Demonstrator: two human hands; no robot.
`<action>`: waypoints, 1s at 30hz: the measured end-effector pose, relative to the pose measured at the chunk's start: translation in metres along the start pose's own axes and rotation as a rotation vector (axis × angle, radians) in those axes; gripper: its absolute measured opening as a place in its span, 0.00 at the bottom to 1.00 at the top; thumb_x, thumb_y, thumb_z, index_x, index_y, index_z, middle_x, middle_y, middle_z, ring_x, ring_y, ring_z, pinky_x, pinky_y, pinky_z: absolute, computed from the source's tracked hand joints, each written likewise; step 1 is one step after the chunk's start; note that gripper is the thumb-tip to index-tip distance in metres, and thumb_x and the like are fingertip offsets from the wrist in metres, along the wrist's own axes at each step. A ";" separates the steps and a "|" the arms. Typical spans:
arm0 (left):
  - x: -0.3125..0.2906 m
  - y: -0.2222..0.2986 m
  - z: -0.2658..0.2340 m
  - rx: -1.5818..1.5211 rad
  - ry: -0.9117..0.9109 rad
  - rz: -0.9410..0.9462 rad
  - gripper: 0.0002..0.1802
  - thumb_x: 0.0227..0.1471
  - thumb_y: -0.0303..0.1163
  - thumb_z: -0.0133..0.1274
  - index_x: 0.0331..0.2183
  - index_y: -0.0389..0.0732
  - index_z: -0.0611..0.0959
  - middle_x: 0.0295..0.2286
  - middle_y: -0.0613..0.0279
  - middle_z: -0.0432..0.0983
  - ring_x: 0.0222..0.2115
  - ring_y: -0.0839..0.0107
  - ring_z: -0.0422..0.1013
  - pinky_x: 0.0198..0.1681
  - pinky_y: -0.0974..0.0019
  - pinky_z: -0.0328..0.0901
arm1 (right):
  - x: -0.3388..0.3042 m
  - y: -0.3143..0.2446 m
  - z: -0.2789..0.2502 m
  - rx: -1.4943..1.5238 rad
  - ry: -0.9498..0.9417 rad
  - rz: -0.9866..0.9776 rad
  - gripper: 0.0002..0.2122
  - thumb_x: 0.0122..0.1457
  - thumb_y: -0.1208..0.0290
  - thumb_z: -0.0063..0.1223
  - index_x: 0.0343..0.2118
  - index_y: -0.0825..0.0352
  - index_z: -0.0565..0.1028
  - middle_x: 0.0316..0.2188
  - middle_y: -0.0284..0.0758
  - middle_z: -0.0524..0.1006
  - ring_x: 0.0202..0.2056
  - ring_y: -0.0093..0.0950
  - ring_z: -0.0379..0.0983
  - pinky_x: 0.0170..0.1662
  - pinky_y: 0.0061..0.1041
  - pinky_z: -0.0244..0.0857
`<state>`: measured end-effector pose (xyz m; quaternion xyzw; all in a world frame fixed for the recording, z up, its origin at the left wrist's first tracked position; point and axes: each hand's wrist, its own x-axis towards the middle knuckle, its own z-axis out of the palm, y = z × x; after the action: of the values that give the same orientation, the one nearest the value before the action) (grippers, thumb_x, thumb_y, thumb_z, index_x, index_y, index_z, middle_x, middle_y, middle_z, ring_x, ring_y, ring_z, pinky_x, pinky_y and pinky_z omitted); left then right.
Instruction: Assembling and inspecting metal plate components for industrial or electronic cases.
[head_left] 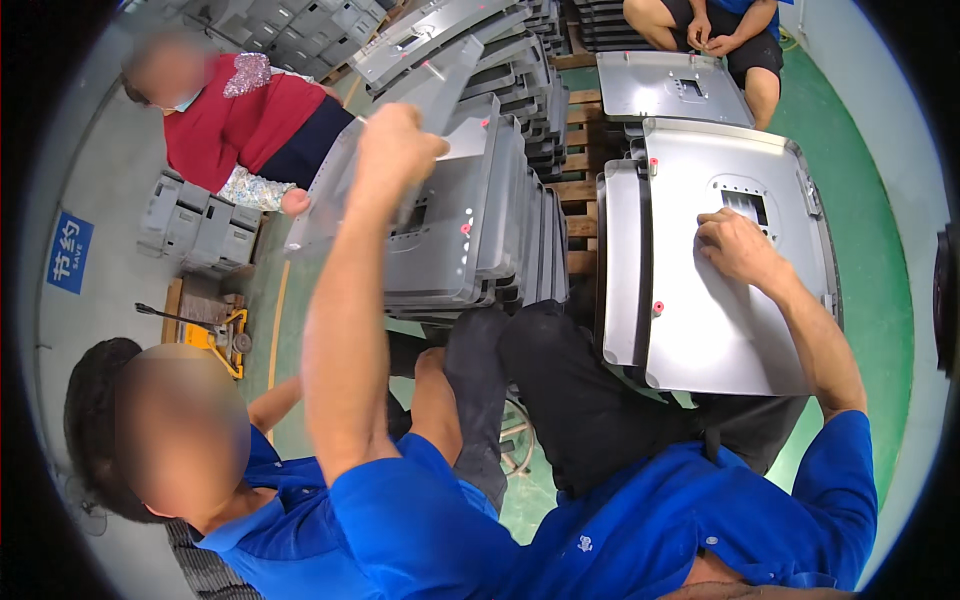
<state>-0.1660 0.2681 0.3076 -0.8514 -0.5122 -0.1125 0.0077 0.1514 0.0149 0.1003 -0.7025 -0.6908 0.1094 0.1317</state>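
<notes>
My left hand (395,145) is raised over a stack of grey metal panels (430,265). Its fingers look curled, though motion softens them; what they hold, if anything, is hidden. Behind it, a blurred, tilted metal panel (325,190) crosses the view. My right hand (738,247) rests on a silver panel (715,340) in front of me, just below its rectangular cutout (745,207). Those fingers are bent together, and I cannot see anything between them. Red pieces (657,308) stand along this panel's left side.
A person in red (240,130) stands at the far left, one hand by the blurred panel. Another in blue (290,540) sits close on my left. A third works at a far panel (660,85). Wooden pallets (582,190) lie between stacks; a yellow pallet jack (225,340) stands left.
</notes>
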 end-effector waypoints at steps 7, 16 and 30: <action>-0.026 0.007 0.111 -0.089 0.092 -0.107 0.10 0.39 0.22 0.54 0.30 0.33 0.82 0.32 0.38 0.78 0.37 0.40 0.75 0.44 0.49 0.69 | -0.003 -0.001 0.007 0.009 0.052 -0.051 0.12 0.48 0.76 0.57 0.37 0.73 0.79 0.48 0.44 0.76 0.49 0.40 0.71 0.54 0.34 0.66; -0.045 0.004 0.169 -0.096 0.098 -0.128 0.08 0.42 0.21 0.51 0.29 0.32 0.81 0.31 0.37 0.78 0.37 0.38 0.75 0.43 0.46 0.69 | -0.007 0.000 0.009 0.008 0.084 -0.046 0.13 0.48 0.77 0.58 0.39 0.73 0.79 0.48 0.42 0.76 0.49 0.40 0.71 0.54 0.35 0.67; -0.046 0.007 0.188 -0.162 0.146 -0.159 0.09 0.41 0.23 0.54 0.30 0.34 0.82 0.32 0.39 0.79 0.36 0.40 0.75 0.42 0.47 0.69 | -0.010 0.000 0.007 0.006 0.070 -0.020 0.13 0.50 0.76 0.56 0.40 0.72 0.78 0.50 0.41 0.75 0.50 0.38 0.70 0.56 0.34 0.65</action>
<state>-0.1462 0.2490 0.1155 -0.7955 -0.5655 -0.2154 -0.0328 0.1491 0.0055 0.0937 -0.6986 -0.6923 0.0853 0.1591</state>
